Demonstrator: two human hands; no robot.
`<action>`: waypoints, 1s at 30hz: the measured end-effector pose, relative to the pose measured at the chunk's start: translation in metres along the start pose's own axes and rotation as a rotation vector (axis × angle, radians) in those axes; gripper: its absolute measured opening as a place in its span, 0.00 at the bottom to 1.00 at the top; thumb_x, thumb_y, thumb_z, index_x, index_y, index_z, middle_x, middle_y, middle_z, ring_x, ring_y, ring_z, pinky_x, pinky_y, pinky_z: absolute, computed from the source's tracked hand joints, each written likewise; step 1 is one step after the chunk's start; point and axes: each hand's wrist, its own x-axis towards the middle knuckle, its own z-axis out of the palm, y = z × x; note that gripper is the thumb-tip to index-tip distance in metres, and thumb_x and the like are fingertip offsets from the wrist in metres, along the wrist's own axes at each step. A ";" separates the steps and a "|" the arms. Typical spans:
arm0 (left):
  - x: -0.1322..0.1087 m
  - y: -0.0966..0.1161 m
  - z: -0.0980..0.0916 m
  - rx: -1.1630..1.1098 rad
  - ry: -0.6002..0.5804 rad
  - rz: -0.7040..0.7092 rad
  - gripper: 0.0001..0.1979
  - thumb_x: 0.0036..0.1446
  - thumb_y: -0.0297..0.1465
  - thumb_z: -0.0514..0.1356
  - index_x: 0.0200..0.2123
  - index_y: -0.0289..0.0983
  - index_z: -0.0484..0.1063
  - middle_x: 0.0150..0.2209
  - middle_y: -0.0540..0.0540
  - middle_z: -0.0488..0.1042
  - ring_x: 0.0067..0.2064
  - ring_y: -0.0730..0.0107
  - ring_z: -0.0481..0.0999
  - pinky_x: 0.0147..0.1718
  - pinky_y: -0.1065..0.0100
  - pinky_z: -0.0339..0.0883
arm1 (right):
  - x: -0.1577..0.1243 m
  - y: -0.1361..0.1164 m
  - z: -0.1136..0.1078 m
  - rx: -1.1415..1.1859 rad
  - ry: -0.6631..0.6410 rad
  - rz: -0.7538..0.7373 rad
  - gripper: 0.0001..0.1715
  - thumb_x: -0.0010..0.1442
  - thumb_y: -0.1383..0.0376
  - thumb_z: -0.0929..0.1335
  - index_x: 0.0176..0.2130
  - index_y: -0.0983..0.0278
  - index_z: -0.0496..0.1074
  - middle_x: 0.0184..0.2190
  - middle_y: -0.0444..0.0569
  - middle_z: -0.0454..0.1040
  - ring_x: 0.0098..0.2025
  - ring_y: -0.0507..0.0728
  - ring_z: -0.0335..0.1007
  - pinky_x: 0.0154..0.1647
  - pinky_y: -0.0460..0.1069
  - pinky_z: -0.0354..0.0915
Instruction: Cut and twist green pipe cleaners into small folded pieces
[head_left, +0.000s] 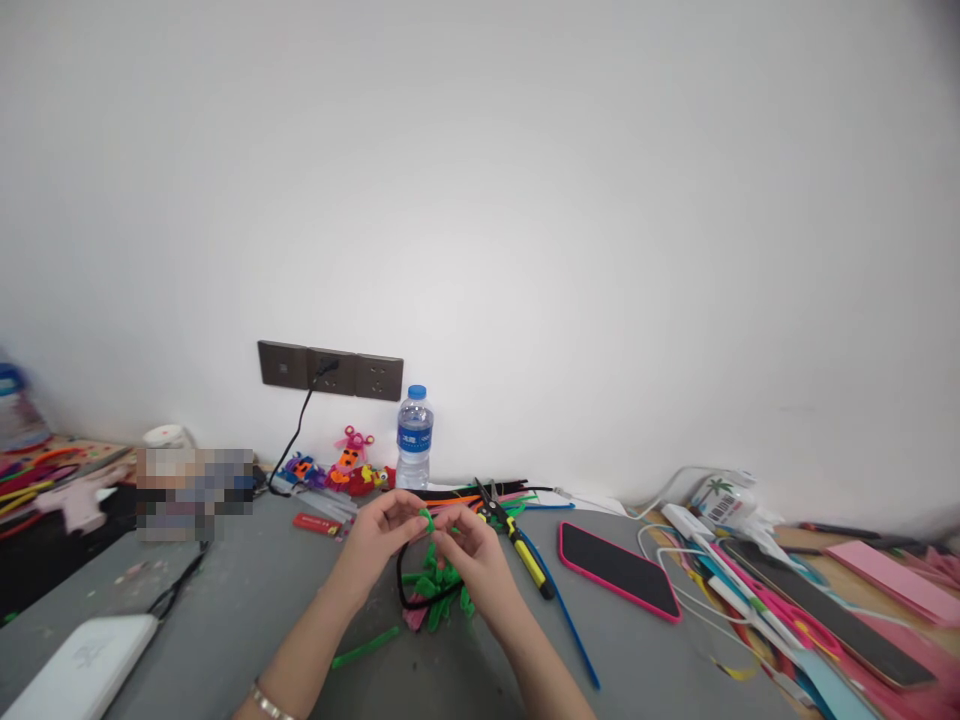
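Both hands meet over the middle of the grey table. My left hand (390, 528) pinches a short green pipe cleaner (427, 517) between thumb and fingers. From the other side, my right hand (466, 545) grips the same piece with its fingertips. Just below lies a tangle of green pipe cleaner pieces (436, 585), partly covered by the right hand. A black pipe cleaner (401, 585) curves around it, and a bit of pink (413, 618) shows at its lower edge. One straight green pipe cleaner (366, 647) rests nearer to me.
Yellow-handled pliers (530, 563) and a blue pipe cleaner (574, 630) lie to the right, beside a pink-cased phone (619, 570). A water bottle (415, 440) stands by the wall near small pipe cleaner figures (346, 462). A white power bank (86, 668) sits front left.
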 end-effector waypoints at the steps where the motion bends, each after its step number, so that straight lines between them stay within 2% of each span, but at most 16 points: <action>1: 0.000 0.000 0.000 0.007 0.002 0.003 0.10 0.45 0.34 0.70 0.31 0.37 0.76 0.25 0.51 0.72 0.29 0.70 0.70 0.27 0.73 0.64 | 0.000 0.000 0.000 0.003 -0.001 0.000 0.11 0.54 0.58 0.71 0.33 0.62 0.70 0.27 0.40 0.67 0.22 0.49 0.61 0.23 0.45 0.59; 14: 0.001 -0.002 -0.001 0.067 -0.020 0.042 0.09 0.46 0.35 0.69 0.30 0.37 0.76 0.27 0.51 0.74 0.31 0.69 0.71 0.29 0.72 0.64 | 0.000 0.000 0.000 -0.030 -0.003 0.002 0.13 0.53 0.57 0.72 0.30 0.63 0.69 0.23 0.39 0.63 0.20 0.48 0.60 0.21 0.44 0.57; 22: 0.001 -0.002 0.001 0.032 -0.032 0.048 0.10 0.44 0.35 0.69 0.28 0.37 0.76 0.27 0.50 0.76 0.31 0.67 0.73 0.31 0.70 0.66 | 0.000 0.002 -0.001 -0.042 -0.014 -0.001 0.13 0.54 0.56 0.71 0.31 0.63 0.68 0.25 0.39 0.63 0.21 0.48 0.59 0.21 0.44 0.58; 30: 0.003 -0.006 -0.001 0.042 -0.033 0.094 0.08 0.46 0.33 0.68 0.31 0.37 0.77 0.29 0.48 0.77 0.33 0.66 0.75 0.33 0.70 0.69 | 0.000 0.001 0.000 -0.049 -0.011 0.008 0.15 0.54 0.55 0.71 0.30 0.63 0.68 0.23 0.38 0.62 0.20 0.48 0.59 0.21 0.44 0.57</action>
